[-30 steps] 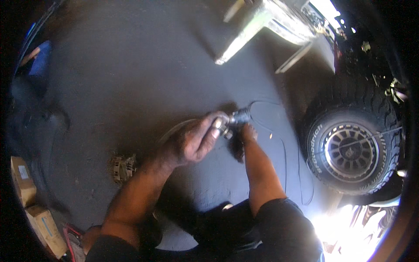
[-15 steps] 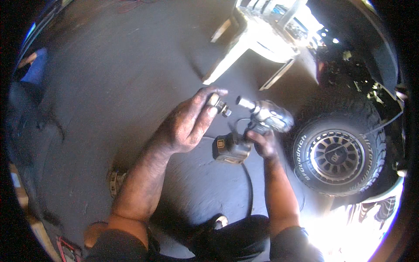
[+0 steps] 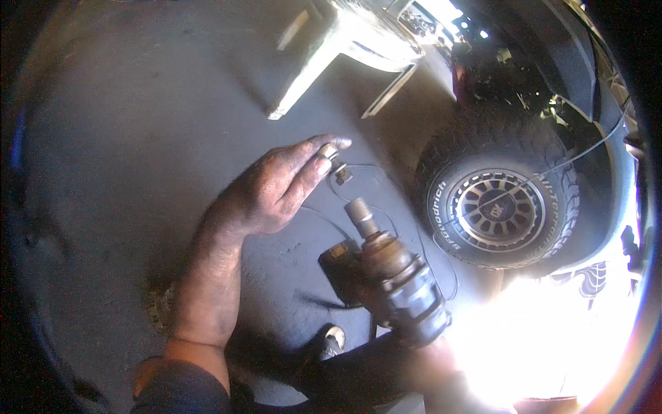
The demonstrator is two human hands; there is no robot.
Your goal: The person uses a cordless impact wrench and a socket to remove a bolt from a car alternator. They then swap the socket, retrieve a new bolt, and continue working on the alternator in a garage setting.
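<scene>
My left hand (image 3: 272,190), darkened with grime, is closed at mid-view on a bolt (image 3: 340,172). The bolt's end with a nut sticks out past the fingertips, and the rest is hidden by the fingers. Below and to the right, my right hand (image 3: 441,355) holds a cordless impact wrench (image 3: 410,293). Its socket (image 3: 361,217) points up toward the bolt, with a gap between them. The tool's body hides most of the right hand's fingers, and the hand is blurred.
A large off-road tire (image 3: 441,200) stands at the right beside a vehicle's body (image 3: 624,165), with a thin cable (image 3: 586,150) across it. A white plastic chair (image 3: 358,45) is at the far side. A dim round object (image 3: 160,303) lies on the floor left of my forearm.
The impact wrench has come down and nearer to me, turning so its socket points upward. My left hand still holds the bolt. The view has shifted right.
</scene>
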